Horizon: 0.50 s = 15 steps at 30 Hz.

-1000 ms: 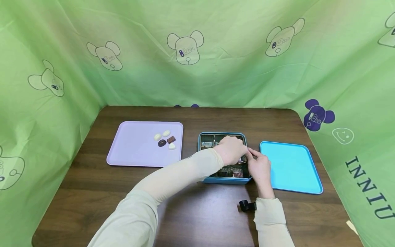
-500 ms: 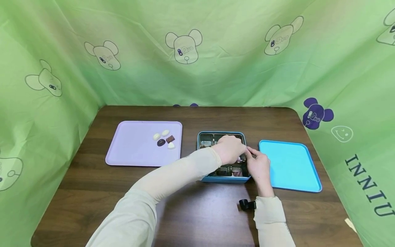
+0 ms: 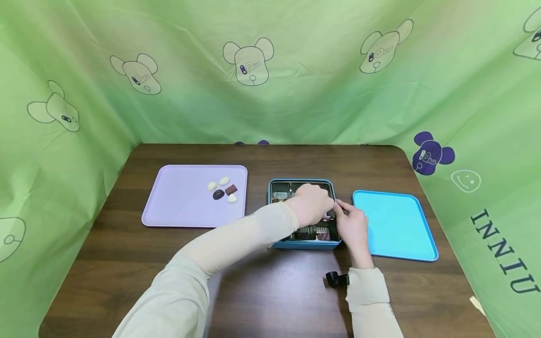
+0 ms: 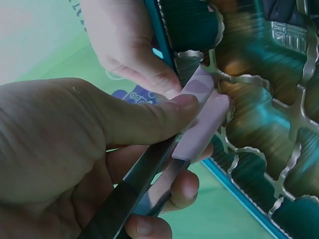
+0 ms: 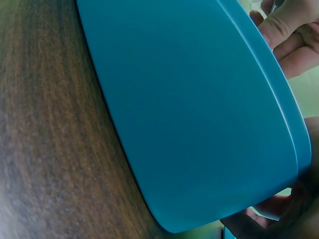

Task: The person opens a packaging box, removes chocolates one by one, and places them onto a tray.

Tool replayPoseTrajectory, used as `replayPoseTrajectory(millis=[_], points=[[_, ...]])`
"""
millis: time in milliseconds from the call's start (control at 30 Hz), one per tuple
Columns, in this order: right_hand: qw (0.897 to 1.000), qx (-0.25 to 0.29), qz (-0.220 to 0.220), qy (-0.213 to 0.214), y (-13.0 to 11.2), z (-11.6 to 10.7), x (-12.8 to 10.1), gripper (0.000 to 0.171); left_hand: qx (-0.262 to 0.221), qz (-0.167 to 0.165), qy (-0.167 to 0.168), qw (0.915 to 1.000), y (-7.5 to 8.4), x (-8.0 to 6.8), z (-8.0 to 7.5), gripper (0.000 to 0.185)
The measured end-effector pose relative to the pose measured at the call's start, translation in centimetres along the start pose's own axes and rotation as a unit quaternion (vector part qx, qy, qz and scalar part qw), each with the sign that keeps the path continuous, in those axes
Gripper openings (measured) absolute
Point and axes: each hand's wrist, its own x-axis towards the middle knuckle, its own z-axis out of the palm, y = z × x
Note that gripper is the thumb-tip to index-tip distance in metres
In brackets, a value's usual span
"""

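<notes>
An open blue tin (image 3: 302, 181) of chocolates stands mid-table. Its gold, partitioned insert (image 4: 259, 124) shows in the left wrist view. My left hand (image 3: 313, 205) hovers over the tin and grips metal tongs with pink tips (image 4: 199, 117) between thumb and fingers. The tips sit at the tin's right rim. My right hand (image 3: 352, 225) holds that rim, and its fingers (image 4: 129, 50) touch the upper pink tip. I cannot see whether the tongs hold a chocolate. The right wrist view is filled by the tin's outer wall (image 5: 199, 114).
A purple tray (image 3: 181, 204) at the left carries several chocolates (image 3: 221, 190), white and dark. A bright blue tray (image 3: 395, 227) lies right of the tin. Green printed cloth encloses the brown wooden table (image 3: 270, 291) on three sides.
Both hands stay at the tin's right side with only slight finger shifts. The head camera has tilted a little, so everything sits slightly higher and further left.
</notes>
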Motion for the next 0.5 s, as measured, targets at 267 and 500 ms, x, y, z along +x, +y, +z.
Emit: replayPoseTrajectory(millis=[267,500], points=[[1.0,0.006,0.014,-0.009,-0.4,-0.2,0.0,0.042,0.0,-0.007,0.012,0.9999,-0.3,-0.7,-0.6,0.024],[1.0,0.01,0.018,-0.017,-0.4,-0.2,-0.1,0.043,-0.007,-0.01,0.014,0.9998,-0.6,-1.5,-1.1,0.022]])
